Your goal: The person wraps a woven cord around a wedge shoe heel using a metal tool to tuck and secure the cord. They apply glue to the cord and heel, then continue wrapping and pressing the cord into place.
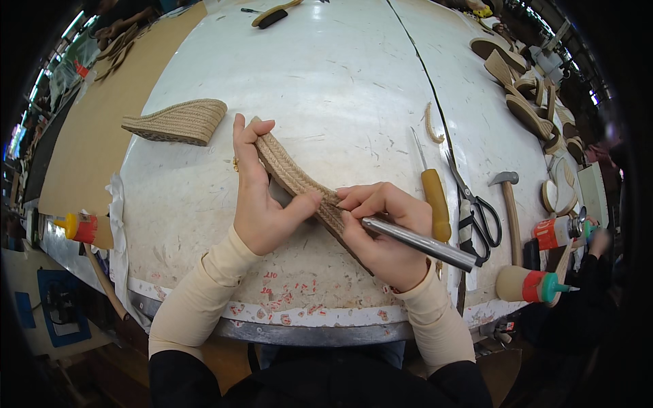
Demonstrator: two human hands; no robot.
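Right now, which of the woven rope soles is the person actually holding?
The long sole gripped on edge between both hands; the wedge sole lies alone on the table, upper left.

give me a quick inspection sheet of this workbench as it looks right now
surface: white table, scuffed and stained, brown board along its left side
job's things: braided jute sole held on edge above the table; metal tool against it
clutter: second jute wedge sole, yellow-handled awl, scissors, hammer, glue bottles, brush, stacked soles at far right
grippers: left hand grips the sole; right hand holds the tool and pinches the sole
cables: nothing seen
surroundings: another person's dark sleeve at the right edge; cluttered workshop, dim
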